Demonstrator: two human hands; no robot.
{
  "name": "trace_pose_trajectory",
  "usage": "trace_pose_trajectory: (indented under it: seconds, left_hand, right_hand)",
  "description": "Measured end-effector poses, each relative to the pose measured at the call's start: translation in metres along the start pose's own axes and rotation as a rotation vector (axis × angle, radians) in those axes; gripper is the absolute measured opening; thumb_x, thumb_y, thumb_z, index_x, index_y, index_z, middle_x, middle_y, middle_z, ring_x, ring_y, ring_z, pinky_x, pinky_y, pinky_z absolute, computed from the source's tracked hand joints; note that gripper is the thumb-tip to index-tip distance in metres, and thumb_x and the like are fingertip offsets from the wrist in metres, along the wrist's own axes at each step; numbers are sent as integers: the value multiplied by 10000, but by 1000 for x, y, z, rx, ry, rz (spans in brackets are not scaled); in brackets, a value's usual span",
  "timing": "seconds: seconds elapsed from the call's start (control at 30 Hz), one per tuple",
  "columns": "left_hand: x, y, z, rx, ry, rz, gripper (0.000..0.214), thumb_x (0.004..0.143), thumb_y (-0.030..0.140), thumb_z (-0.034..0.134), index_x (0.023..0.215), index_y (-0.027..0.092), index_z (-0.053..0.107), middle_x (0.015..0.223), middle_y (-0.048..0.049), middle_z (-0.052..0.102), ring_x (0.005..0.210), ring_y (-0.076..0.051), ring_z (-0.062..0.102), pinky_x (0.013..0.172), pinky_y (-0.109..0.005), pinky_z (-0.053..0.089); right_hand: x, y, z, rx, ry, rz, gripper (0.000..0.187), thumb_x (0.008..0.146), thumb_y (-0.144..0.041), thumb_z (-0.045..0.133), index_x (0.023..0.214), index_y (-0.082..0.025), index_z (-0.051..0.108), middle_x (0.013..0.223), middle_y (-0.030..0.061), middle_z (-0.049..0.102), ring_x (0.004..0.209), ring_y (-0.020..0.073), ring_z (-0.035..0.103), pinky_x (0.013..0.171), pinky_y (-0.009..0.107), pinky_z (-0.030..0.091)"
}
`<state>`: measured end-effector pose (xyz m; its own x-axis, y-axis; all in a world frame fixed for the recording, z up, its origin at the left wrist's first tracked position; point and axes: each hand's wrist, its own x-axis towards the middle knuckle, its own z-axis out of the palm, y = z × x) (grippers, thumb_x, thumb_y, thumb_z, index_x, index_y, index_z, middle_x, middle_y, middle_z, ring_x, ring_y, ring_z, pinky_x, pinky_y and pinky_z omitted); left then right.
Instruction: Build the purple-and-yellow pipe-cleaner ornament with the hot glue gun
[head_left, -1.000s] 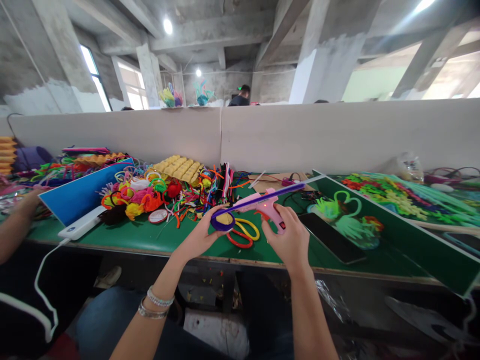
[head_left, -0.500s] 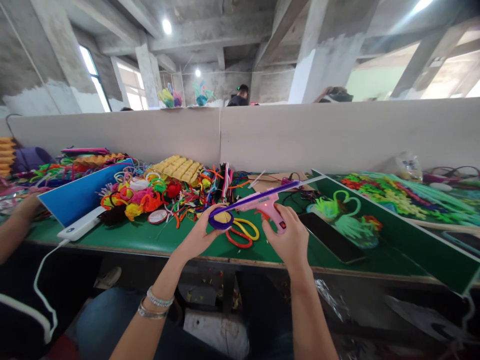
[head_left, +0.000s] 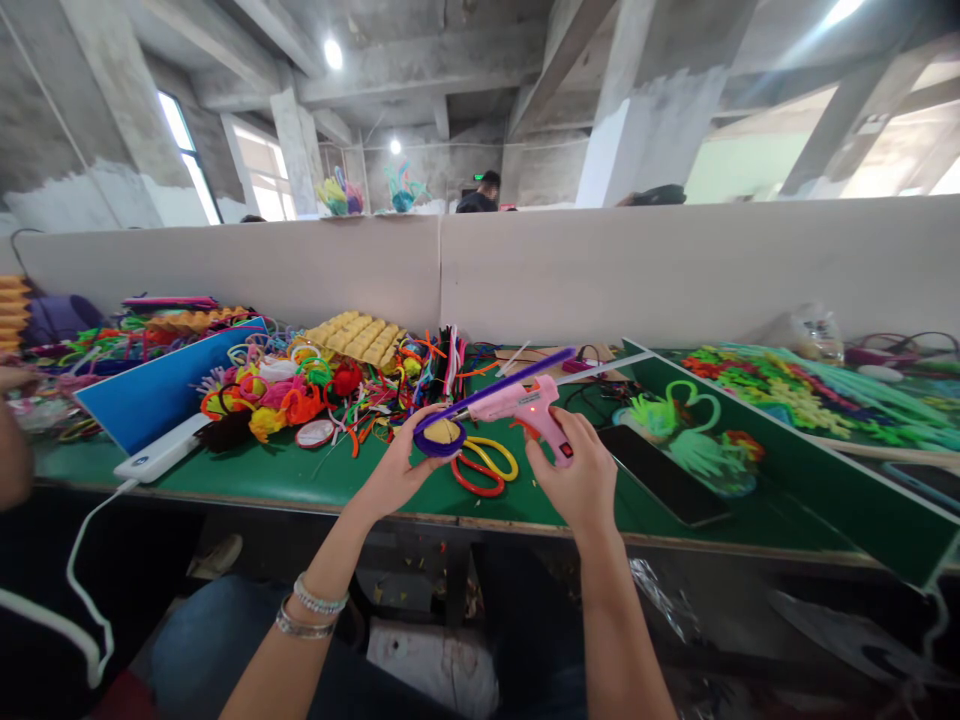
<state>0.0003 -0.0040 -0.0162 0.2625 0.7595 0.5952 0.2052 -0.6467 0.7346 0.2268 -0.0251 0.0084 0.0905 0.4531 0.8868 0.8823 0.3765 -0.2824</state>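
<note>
My left hand [head_left: 405, 465] grips a round yellowish piece [head_left: 441, 432] with a purple pipe cleaner [head_left: 517, 380] wound around its rim. The free end of that pipe cleaner sticks out up and to the right. In my right hand [head_left: 576, 470] is a pink hot glue gun [head_left: 517, 400], its small lamp lit orange-red. A white glue stick [head_left: 604, 368] juts from its back. The gun's nozzle points left, close to the purple-rimmed piece; whether they touch is hidden. Scissors [head_left: 487, 468] with red and yellow handles lie on the table just below.
Pipe-cleaner flowers and scraps [head_left: 285, 385] pile up at the left beside a blue board [head_left: 180, 385] and a white power strip [head_left: 161, 450]. A black phone [head_left: 664, 475] and green pipe-cleaner swans [head_left: 705, 450] lie right, before a green divider [head_left: 810, 480]. Another person's arm [head_left: 13, 440] is far left.
The purple pipe cleaner's free end has swung upward, away from the glue gun's top. My hands have barely moved. The other person's arm at far left has shifted outward.
</note>
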Motion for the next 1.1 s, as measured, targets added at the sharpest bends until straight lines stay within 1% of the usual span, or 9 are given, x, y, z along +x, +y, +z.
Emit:
trace_pose_trajectory:
  seconds: [0.17,0.4,0.63,0.83,0.93,1.03,1.1]
  left_hand:
    - [0,-1,1,-48,9,-19,591,772,293,614,1295,230,344,1338,-101,436,1216,-228,446,1041,-390,357]
    - [1,0,0,-79,27,5,575,777,279,609,1289,231,354,1332,-98,436,1221,-230,435,1048,-392,346]
    - [1,1,-2,-102,40,-37,594,773,276,613,1296,215,340,1341,-114,424,1223,-233,431,1052,-399,337]
    - [1,6,-1,-95,81,-66,599,769,288,615,1291,193,337,1294,-130,460,1206,-236,449,1048,-423,340]
    - [1,6,0,-105,91,-65,611,770,295,614,1296,188,322,1273,-131,481,1194,-233,466,1037,-419,360]
    - [1,6,0,-117,93,-62,614,768,301,616,1294,181,324,1280,-134,478,1200,-233,463,1037,-413,364]
    - [1,7,0,-127,88,-49,605,770,306,613,1291,183,332,1301,-132,463,1202,-231,463,1038,-408,365]
  right_hand:
    - [0,2,0,-2,6,-4,278,730,-295,569,985,-185,565,875,61,642,723,183,621,583,265,481]
    - [1,2,0,-4,1,0,267,732,-295,564,978,-190,565,871,61,644,728,188,621,581,270,481]
    - [0,2,0,7,-4,5,272,734,-291,563,983,-180,569,892,69,646,750,190,623,608,273,487]
    - [-1,2,0,2,-34,22,270,743,-292,545,994,-193,563,911,73,641,763,197,620,613,284,482]
    - [-1,2,0,1,-28,18,269,748,-293,542,997,-191,562,918,75,640,762,195,618,608,281,478]
    - [-2,2,0,-27,-15,1,274,752,-293,545,1001,-181,564,915,73,639,747,185,612,597,265,465]
    - [-2,2,1,-89,-13,-22,285,759,-304,545,1013,-176,562,896,68,635,719,178,601,581,259,447]
